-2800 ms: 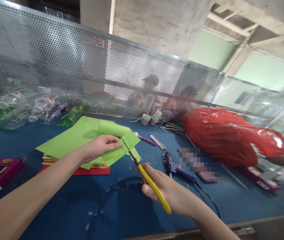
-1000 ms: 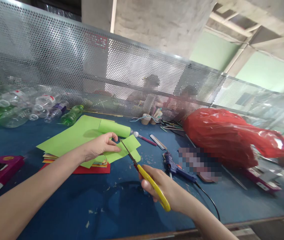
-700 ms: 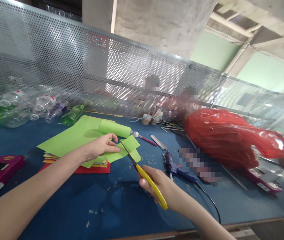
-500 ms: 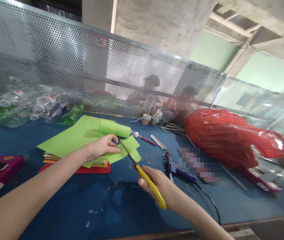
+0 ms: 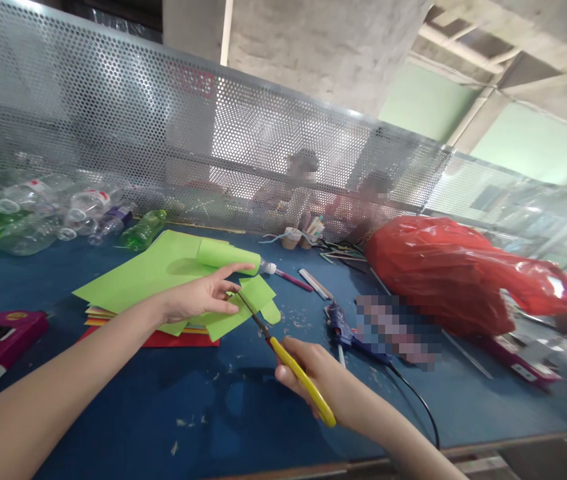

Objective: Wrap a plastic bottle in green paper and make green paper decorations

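Head view: the green paper piece [image 5: 223,321] lies across the blades of the scissors [image 5: 300,378], near the paper stack [image 5: 136,280]. A clean cut wants it taut, fingertips clear. The right hand [image 5: 333,377] wraps the yellow handles; the left hand [image 5: 193,299] has its forefinger extended, its pinch unclear.

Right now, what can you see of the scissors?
The scissors have long yellow handles and slim, dark, metal-looking blades. The right hand grips the handles above the blue table; the blades point up and left across the cut green paper, tips near the left hand's fingers.
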A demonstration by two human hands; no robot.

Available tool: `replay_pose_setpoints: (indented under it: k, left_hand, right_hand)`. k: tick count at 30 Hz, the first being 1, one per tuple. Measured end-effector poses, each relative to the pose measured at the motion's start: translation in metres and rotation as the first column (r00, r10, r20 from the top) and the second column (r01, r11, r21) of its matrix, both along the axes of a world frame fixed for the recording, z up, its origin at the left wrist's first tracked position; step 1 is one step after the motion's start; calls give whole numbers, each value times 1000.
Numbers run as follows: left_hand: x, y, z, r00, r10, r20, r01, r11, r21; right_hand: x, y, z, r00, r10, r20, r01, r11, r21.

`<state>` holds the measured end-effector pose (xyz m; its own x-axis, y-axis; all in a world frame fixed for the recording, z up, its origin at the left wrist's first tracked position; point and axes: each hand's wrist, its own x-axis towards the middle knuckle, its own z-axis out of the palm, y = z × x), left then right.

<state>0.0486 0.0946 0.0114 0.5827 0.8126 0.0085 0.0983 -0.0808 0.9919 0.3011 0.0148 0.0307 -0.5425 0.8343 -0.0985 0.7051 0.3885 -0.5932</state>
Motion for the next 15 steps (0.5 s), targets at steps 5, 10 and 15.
replay_pose_setpoints:
  k: [5, 10, 15]
  left_hand:
    - [-1, 1, 2, 999, -31, -42, 32, 999, 31]
    - [0, 1, 3, 998, -21, -54, 21, 1000, 2]
    - [0, 2, 3, 998, -21, -65, 21, 1000, 1]
  right_hand:
    - [-1, -1, 1, 999, 17, 28, -17, 1000, -3]
    - [-2, -2, 2, 999, 26, 42, -25, 1000, -13]
    - [-1, 0, 2, 998, 24, 50, -23, 1000, -17]
